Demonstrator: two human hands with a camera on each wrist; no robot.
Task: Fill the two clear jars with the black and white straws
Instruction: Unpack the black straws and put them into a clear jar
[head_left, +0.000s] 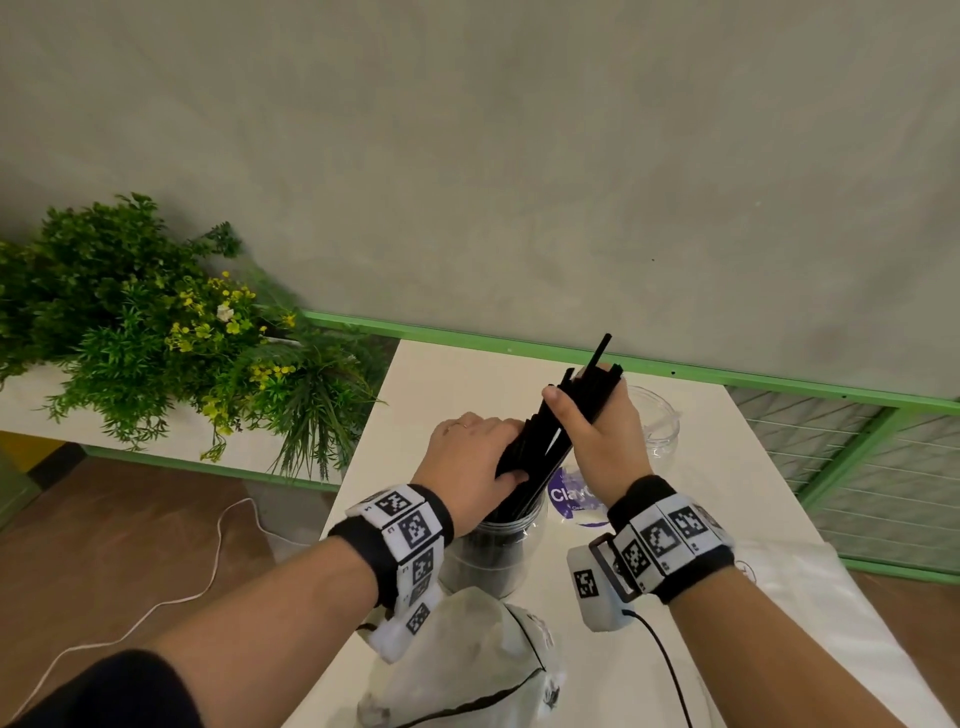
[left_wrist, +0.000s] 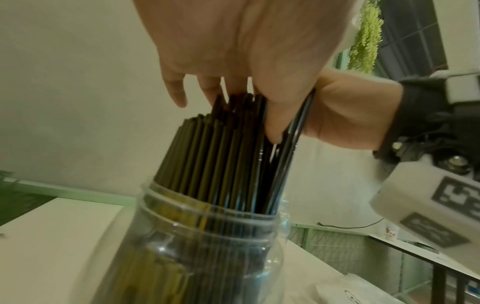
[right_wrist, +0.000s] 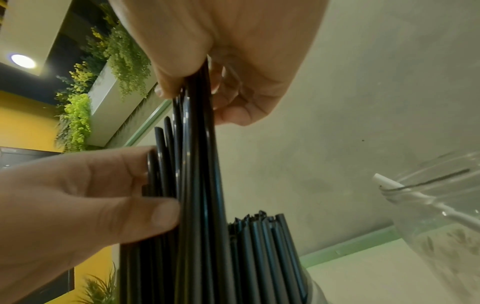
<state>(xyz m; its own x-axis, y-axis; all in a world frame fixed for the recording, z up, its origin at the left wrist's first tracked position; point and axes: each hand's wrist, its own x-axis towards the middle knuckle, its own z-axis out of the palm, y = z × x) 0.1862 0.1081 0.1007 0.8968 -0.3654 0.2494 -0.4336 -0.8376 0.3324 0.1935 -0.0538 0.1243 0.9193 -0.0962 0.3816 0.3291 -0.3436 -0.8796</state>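
A clear jar (head_left: 493, 556) (left_wrist: 207, 246) stands near the table's front, packed with upright black straws (left_wrist: 207, 148). My left hand (head_left: 498, 457) (left_wrist: 233, 98) curls over their tops, thumb and fingers round the bunch. My right hand (head_left: 576, 415) (right_wrist: 197, 82) grips a further bundle of black straws (head_left: 587, 384) (right_wrist: 197, 144), tilted, its lower ends in the jar's mouth beside my left hand. The second clear jar (head_left: 657, 421) (right_wrist: 436, 205) stands further back right, with a white straw (right_wrist: 405, 193) leaning over its rim.
A purple-printed round label (head_left: 569, 493) lies between the jars. A crumpled white bag (head_left: 467, 660) sits at the front edge, another white sheet (head_left: 795, 587) on the right. Potted plants (head_left: 156, 332) stand left of the white table (head_left: 441, 374).
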